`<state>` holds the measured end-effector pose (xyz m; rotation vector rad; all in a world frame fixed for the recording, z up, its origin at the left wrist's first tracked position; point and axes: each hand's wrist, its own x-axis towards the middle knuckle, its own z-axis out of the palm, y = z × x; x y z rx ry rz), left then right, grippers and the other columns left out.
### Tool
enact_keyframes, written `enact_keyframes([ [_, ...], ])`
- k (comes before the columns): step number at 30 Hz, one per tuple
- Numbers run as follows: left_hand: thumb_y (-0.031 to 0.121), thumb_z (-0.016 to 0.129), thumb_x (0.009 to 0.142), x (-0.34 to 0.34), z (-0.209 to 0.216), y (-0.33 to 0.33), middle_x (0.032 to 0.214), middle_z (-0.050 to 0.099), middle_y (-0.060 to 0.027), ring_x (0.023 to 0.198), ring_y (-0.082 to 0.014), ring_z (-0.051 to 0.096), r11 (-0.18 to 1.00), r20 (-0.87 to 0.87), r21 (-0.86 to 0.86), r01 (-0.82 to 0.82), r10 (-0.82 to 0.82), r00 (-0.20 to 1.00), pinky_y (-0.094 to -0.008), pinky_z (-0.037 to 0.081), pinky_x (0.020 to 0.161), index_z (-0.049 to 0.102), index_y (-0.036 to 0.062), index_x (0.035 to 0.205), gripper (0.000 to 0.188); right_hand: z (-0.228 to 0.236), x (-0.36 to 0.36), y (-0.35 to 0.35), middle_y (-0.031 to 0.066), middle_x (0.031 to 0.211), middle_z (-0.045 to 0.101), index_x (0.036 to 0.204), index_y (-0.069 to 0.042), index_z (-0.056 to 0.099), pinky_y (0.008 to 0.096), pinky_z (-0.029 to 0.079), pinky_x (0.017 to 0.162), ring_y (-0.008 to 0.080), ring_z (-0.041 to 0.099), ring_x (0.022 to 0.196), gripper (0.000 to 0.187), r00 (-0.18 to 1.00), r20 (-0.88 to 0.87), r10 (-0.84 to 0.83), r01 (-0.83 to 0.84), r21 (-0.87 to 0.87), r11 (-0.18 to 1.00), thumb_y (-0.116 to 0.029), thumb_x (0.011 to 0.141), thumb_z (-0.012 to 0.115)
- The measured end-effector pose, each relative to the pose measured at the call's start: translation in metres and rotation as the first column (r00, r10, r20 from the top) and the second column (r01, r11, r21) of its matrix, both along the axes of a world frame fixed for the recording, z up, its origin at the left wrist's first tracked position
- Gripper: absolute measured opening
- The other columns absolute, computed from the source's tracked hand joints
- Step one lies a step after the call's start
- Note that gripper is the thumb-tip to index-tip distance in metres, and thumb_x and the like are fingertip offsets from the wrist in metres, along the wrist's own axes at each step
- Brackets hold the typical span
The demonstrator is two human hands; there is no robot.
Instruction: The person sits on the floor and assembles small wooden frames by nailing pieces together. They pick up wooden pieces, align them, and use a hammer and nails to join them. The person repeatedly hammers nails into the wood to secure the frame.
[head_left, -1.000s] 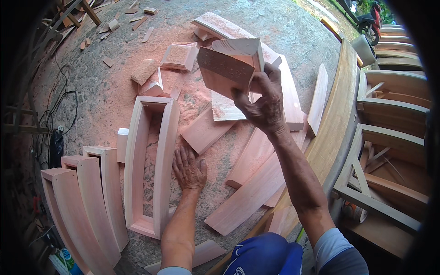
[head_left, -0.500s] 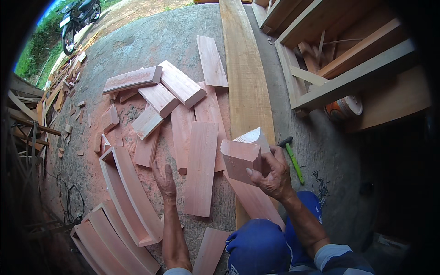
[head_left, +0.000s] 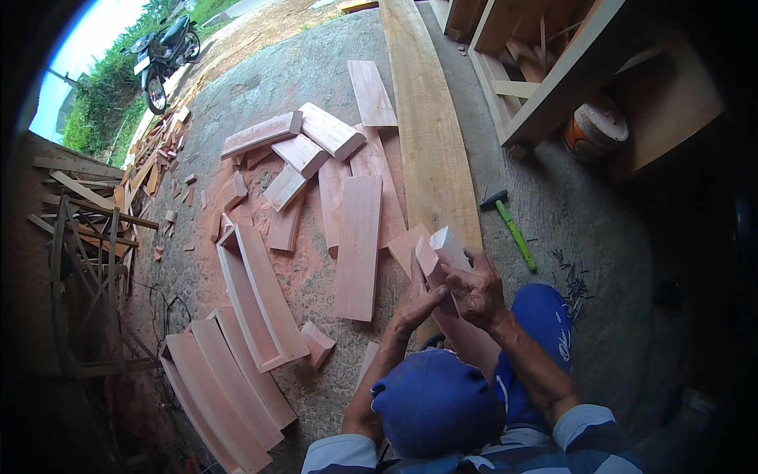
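Observation:
Both my hands are together in front of me over the long plank. My left hand [head_left: 417,306] is closed around a small pinkish wooden block [head_left: 428,259], its thumb pressed along the near side. My right hand [head_left: 478,291] grips a pale, white-faced wooden block [head_left: 450,248] right beside it, with its fingers bent. The two blocks seem to touch, but the fingers hide where they meet. Below them a pinkish board [head_left: 467,341] lies slantwise on the long yellowish plank [head_left: 434,150].
Several pinkish boards [head_left: 359,249] lie overlapping on the dusty concrete. Left of them sit curved wooden box frames [head_left: 264,296] and a small angled block [head_left: 317,345]. A green-handled hammer [head_left: 513,229] and scattered nails [head_left: 572,276] lie right, near wooden furniture frames [head_left: 568,71] and a bucket [head_left: 596,130].
My left hand, open and apart before, has moved right and closed on the pinkish block. My right hand keeps its hold, and the blocks have turned. The whole view has shifted.

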<state>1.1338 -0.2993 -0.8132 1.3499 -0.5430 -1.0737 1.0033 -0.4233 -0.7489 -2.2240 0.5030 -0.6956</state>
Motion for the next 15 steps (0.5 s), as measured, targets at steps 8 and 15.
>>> enact_keyframes([
  [8, 0.061, 0.077, 0.078, -0.024, -0.004, 0.025, 0.151, 0.045, -0.0232, 0.138, -0.0367, 0.048, 0.971, -0.277, -0.018, -0.238, 0.224, 0.934, -0.0447, 0.044, 0.112, 0.021, 0.005, 0.161, 0.115, -0.039, -0.034, -0.023, 0.0143, 0.123, 0.067, 0.131, -0.009, 0.07, 0.0328, 0.058, 0.09, 0.0217, 0.069, 0.106, 0.037, 0.964, 0.176, -0.199, -0.013, 0.779, 0.627, -0.011, 0.093, 0.074],
  [15, 0.054, 0.058, 0.097, -0.032, 0.012, 0.005, 0.132, 0.057, -0.0151, 0.12, -0.0252, 0.059, 0.935, -0.453, -0.183, -0.304, 0.195, 0.87, -0.0412, 0.049, 0.104, 0.042, 0.0056, 0.149, 0.073, -0.065, -0.022, 0.021, 0.0129, 0.133, 0.063, 0.149, -0.004, 0.047, 0.0319, 0.045, 0.109, 0.0182, 0.061, 0.121, 0.045, 0.993, 0.09, -0.07, -0.055, 0.918, 0.393, -0.015, 0.106, 0.049],
])
